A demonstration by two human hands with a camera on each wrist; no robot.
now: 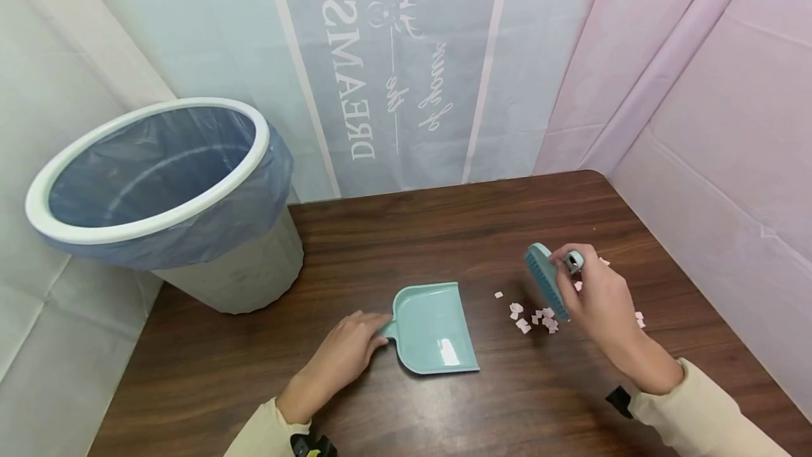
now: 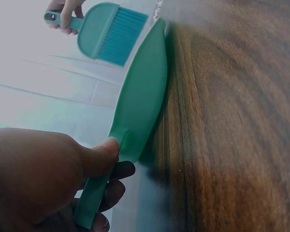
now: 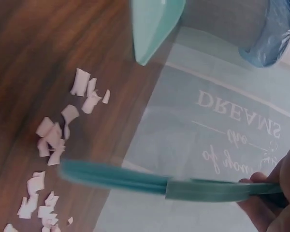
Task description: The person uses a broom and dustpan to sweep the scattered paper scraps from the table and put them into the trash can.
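Observation:
My left hand (image 1: 347, 345) grips the short handle of a mint-green dustpan (image 1: 434, 330), which lies on the dark wooden table with its wide edge facing right. In the left wrist view the thumb presses on top of the handle and the fingers curl beneath it. My right hand (image 1: 599, 295) holds a matching hand brush (image 1: 545, 279) by its handle, bristles raised above the table. Small white paper scraps (image 1: 548, 319) lie scattered between the dustpan and the brush, with more beyond the right hand. The right wrist view shows the scraps (image 3: 50, 137) in loose clumps near the blurred bristles.
A waste bin (image 1: 237, 266) with a white rim and a bluish bag liner stands at the table's back left. Behind the table hangs a printed curtain (image 1: 406, 76). Pale fabric covers the right side (image 1: 729, 161).

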